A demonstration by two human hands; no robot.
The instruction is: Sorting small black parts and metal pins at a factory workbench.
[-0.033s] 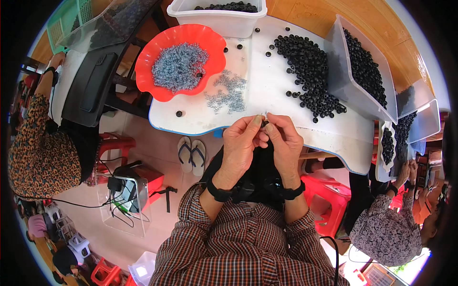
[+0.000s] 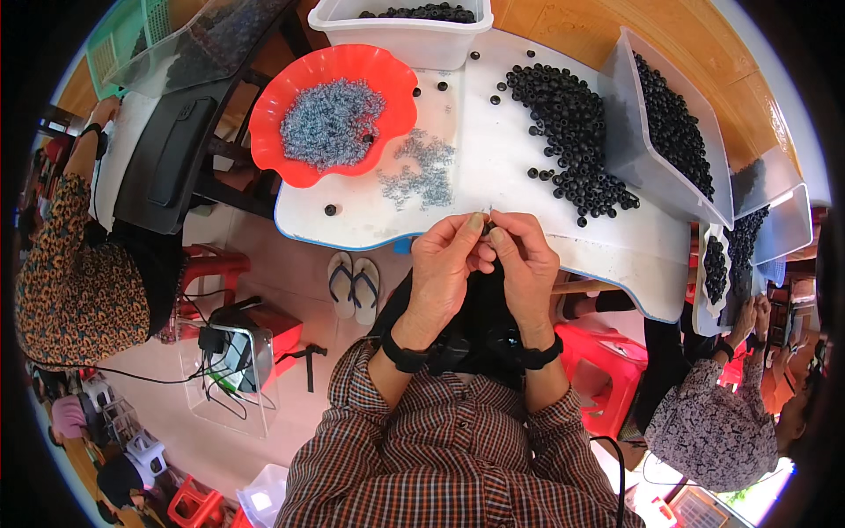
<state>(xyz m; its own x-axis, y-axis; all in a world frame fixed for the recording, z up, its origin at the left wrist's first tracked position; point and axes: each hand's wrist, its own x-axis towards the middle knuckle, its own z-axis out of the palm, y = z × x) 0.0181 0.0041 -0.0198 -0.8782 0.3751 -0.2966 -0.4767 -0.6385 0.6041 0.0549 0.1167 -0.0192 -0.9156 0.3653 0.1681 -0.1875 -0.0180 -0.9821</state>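
Note:
At the table's near edge, my left hand (image 2: 443, 271) and my right hand (image 2: 525, 268) meet, thumbs and fingertips pinched together. Between them sits a small black round part (image 2: 488, 227), mostly covered by the fingers, so I cannot tell which hand carries more of it. A thin pale tip pokes up just above it. Beyond my hands lie scattered small silvery springs (image 2: 422, 172). To their left, a red scalloped bowl (image 2: 267, 132) holds a heap of the same springs. A pile of black round parts (image 2: 563, 132), some showing a centre hole, spreads on the right.
The white table (image 2: 493, 97) carries a tilted clear bin (image 2: 629, 150) of black parts and a white tub (image 2: 405, 37) at the back. Co-workers sit left and right. Sandals (image 2: 354, 289), a red stool (image 2: 607, 370) and a clear box with cables (image 2: 229, 378) stand below.

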